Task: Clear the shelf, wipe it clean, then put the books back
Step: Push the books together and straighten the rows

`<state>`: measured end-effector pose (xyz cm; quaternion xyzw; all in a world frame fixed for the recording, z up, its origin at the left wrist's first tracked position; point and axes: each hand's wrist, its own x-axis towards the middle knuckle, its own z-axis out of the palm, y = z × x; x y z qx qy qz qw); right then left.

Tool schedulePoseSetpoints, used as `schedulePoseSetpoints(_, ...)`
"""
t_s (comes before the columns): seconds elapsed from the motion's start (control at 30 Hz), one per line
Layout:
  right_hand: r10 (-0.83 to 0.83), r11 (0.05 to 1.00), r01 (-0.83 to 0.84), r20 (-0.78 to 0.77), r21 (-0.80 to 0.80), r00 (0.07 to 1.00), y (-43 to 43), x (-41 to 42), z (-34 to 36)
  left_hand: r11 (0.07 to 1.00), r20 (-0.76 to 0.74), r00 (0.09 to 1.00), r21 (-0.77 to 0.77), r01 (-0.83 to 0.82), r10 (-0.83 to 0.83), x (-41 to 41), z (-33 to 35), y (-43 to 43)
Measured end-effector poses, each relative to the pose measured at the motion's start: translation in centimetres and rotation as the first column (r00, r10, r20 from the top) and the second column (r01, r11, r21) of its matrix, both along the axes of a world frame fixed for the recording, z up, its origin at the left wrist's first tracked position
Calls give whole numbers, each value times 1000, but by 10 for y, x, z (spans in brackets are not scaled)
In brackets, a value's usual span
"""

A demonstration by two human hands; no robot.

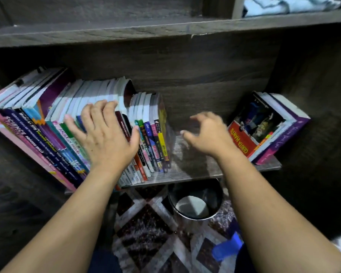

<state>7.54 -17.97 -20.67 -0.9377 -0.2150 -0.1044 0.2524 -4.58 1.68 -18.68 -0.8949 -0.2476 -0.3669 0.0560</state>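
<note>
The left hand covers several spines of the books, the pale cloth at one o'clock runs off the top edge, and fingers of the right hand seem blurred.

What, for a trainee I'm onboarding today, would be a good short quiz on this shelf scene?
1. True or false: the right hand holds a book.
2. Where does the light blue cloth lie? A) on the upper shelf B) in the bin C) on the rug
3. Which hand rests on the row of books?

Key: 1 false, it hovers empty over the bare gap; 2 A; 3 the left hand.
</note>
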Motion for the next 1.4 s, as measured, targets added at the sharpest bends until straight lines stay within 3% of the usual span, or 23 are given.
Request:
schedulePoseSetpoints(0.17, -332, 931, 351, 170, -96, 928, -69, 15, 10, 997, 29, 999, -66, -37, 39, 5, 1, -12)
schedulePoseSetpoints(0.27, -523, 837, 539, 153, -95, 839, -100, 24, 8, 994, 29, 997, -89, -64, 66, 7, 2, -14)
schedulePoseSetpoints(0.37, -660, 749, 663, 89, 2, 746, -127, 30, 8, 991, 41, 995, -102, -81, 86, 9, 2, -17)
schedulePoseSetpoints(0.53, -623, 775, 626, -62, 85, 780, -142, 39, -1, 988, 77, 992, -123, -89, 99, 14, 0, -19)
schedulePoseSetpoints(0.67, -598, 728, 610, -147, 312, 788, -137, 47, 0, 987, 98, 990, -134, -90, 104, 16, -1, -20)
schedulePoseSetpoints(0.8, -510, 693, 598, -313, 402, 801, -122, 46, -7, 989, 109, 989, -120, -84, 97, 17, -2, -18)
schedulePoseSetpoints(1.0, -512, 655, 579, -278, 486, 813, -97, 38, -10, 993, 113, 992, -111, -50, 62, 15, -4, -11)
schedulePoseSetpoints(1.17, -412, 755, 418, -130, 505, 902, -56, 10, -18, 993, 117, 992, -114, -35, 48, 16, -4, -9)
schedulePoseSetpoints(1.4, -218, 822, 217, -61, 527, 974, 22, -11, -16, 995, 143, 990, -101, -4, 18, 14, -5, -6)
